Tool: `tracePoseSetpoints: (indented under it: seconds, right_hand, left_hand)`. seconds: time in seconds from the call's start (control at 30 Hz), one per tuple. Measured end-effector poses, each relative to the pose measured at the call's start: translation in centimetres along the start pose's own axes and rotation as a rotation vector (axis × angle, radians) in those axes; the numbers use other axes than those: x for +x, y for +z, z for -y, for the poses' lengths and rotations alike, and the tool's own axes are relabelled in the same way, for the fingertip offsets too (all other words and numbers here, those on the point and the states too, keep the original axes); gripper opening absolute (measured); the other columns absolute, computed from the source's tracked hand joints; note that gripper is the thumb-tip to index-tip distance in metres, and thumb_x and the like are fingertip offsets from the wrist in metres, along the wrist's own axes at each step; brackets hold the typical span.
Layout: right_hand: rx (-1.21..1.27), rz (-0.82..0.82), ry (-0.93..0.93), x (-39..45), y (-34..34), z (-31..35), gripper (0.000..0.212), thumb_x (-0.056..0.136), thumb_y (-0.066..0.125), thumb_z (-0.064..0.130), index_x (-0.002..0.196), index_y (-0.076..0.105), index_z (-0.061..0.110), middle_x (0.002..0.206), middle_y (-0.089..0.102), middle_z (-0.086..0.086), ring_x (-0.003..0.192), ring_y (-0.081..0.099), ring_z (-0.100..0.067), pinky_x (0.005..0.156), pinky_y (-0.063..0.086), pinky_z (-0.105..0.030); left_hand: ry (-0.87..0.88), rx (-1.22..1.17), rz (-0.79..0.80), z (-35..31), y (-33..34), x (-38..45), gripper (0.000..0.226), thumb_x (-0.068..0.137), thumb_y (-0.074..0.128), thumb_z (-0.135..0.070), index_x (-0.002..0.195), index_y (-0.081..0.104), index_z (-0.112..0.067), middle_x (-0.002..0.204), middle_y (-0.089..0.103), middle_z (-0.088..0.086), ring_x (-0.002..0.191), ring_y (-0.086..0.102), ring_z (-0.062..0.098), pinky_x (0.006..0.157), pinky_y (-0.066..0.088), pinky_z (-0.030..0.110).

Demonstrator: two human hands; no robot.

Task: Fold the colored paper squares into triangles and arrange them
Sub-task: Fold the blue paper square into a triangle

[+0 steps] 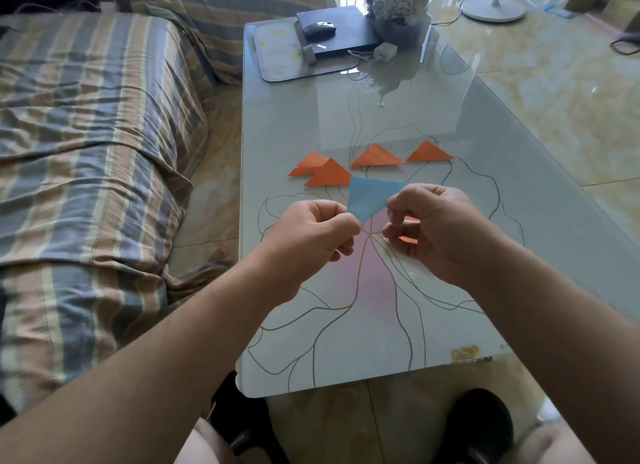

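At the far left a sofa (86, 152) under a striped cover runs beside the glass table (450, 307) where I sit. Moving right, my left hand (311, 235) is held above the table, thumb and forefinger pinching the left edge of a blue paper triangle (372, 197); the other fingers are curled in. The blue piece hangs in the air between my hands, its long edge up and its point down. My right hand (436, 228) pinches its right side, fingers curled round.

Beyond the blue piece, four orange triangles lie flat in a loose row. The leftmost orange triangle (310, 164) is partly overlapped by the second orange triangle (329, 178); then come the third orange triangle (375, 157) and, rightmost, the fourth orange triangle (429, 152), each apart from its neighbour.

To finish this step well, I judge I should check that the two layers meet at the corners, run a fingertip along the fold to sharpen it, then lay the piece by the row without disturbing the orange ones.

Under my right hand an orange scrap (408, 238) shows, mostly hidden, so I cannot tell its shape. Whether the blue fold is fully creased is also unclear. At the far end, a mouse (319, 29) sits on a dark laptop (341, 34).
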State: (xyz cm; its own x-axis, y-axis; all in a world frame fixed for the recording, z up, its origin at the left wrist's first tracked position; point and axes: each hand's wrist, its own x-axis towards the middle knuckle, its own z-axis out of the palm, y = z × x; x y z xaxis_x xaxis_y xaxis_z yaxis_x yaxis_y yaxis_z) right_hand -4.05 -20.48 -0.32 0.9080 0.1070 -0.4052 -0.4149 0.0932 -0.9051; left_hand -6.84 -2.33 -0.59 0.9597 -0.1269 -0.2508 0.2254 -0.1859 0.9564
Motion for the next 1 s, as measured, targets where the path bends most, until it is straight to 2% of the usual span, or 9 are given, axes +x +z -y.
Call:
tracePoseSetpoints:
  seconds: [0.23,0.4,0.47,0.53,0.6,0.7,0.8,0.9,1.0]
  right_hand:
    - [0.08,-0.059,0.052,0.4,-0.9,0.5,0.016,0.089,0.062,0.007,0.074,0.061,0.013,0.063,0.056,-0.004,0.055,0.057,-0.022,0.068,0.046,-0.035]
    - [0.091,-0.125,0.105,0.7,-1.1,0.6,0.016,0.087,0.059,0.017,0.073,0.066,0.015,0.064,0.058,-0.002,0.057,0.058,-0.023,0.066,0.047,-0.033]
    - [0.009,-0.199,-0.018,0.9,-1.3,0.4,0.011,0.09,0.062,0.018,0.083,0.069,0.016,0.068,0.062,0.0,0.059,0.059,-0.022,0.062,0.047,-0.029]
    - [-0.224,-0.227,-0.3,0.7,-1.4,-0.1,0.007,0.09,0.067,0.016,0.092,0.071,0.022,0.076,0.064,0.006,0.064,0.06,-0.015,0.06,0.046,-0.024]
    - [-0.593,-0.158,-0.607,0.3,-1.2,-1.0,0.018,0.086,0.074,0.022,0.1,0.071,0.032,0.096,0.064,0.012,0.083,0.062,-0.008,0.073,0.047,-0.019]
    - [-0.936,-0.076,-0.883,0.6,-0.9,-2.4,0.019,0.082,0.078,0.032,0.101,0.076,0.033,0.112,0.06,0.007,0.109,0.056,-0.022,0.091,0.042,-0.029]
    - [-0.939,-0.077,-0.946,0.9,-0.9,-2.8,0.006,0.084,0.081,0.027,0.089,0.078,0.029,0.104,0.064,0.007,0.102,0.056,-0.026,0.088,0.041,-0.031]
    - [-0.964,-0.077,-0.963,1.0,-1.0,-2.8,0.006,0.086,0.082,0.023,0.084,0.079,0.028,0.1,0.066,0.01,0.098,0.054,-0.021,0.083,0.04,-0.028]
    - [-0.99,-0.094,-0.908,1.0,-0.9,-2.9,0.008,0.084,0.082,0.021,0.083,0.079,0.029,0.096,0.065,0.013,0.095,0.054,-0.019,0.082,0.039,-0.027]
  left_hand:
    - [-0.07,-0.024,0.016,-0.3,-0.7,0.0,0.033,0.095,0.058,-0.013,0.063,0.06,-0.019,0.067,0.059,0.001,0.069,0.063,0.017,0.077,0.05,0.038]
    - [-0.202,-0.174,-0.084,-0.2,-0.9,0.5,0.019,0.09,0.051,-0.014,0.072,0.056,-0.014,0.067,0.056,0.001,0.065,0.06,0.02,0.071,0.048,0.036]
    - [-0.26,-0.179,-0.115,-0.1,-1.1,0.6,0.014,0.088,0.051,-0.016,0.074,0.055,-0.014,0.067,0.055,0.0,0.063,0.059,0.019,0.07,0.049,0.035]
    - [-0.319,-0.176,-0.118,0.0,-1.3,0.6,0.012,0.085,0.051,-0.019,0.074,0.054,-0.016,0.068,0.054,0.0,0.06,0.058,0.018,0.068,0.048,0.033]
    - [-0.374,-0.181,-0.078,0.0,-1.3,0.6,0.011,0.084,0.05,-0.021,0.074,0.052,-0.018,0.069,0.052,-0.001,0.059,0.056,0.018,0.066,0.046,0.032]
    - [-0.46,-0.233,0.038,-0.1,-1.2,0.6,0.014,0.084,0.047,-0.024,0.072,0.051,-0.019,0.066,0.048,-0.002,0.06,0.052,0.018,0.065,0.042,0.032]
    - [-0.544,-0.308,0.136,-0.3,-1.3,0.4,0.015,0.082,0.046,-0.025,0.069,0.049,-0.018,0.064,0.044,-0.003,0.061,0.048,0.019,0.068,0.041,0.034]
    - [-0.553,-0.254,0.103,-0.3,-1.5,0.4,0.017,0.086,0.049,-0.028,0.076,0.055,-0.017,0.071,0.055,0.001,0.064,0.054,0.019,0.072,0.046,0.036]
    - [-0.29,0.086,-0.089,0.6,-1.4,1.0,0.019,0.09,0.061,-0.042,0.093,0.064,-0.024,0.091,0.069,0.005,0.077,0.064,0.018,0.077,0.055,0.042]
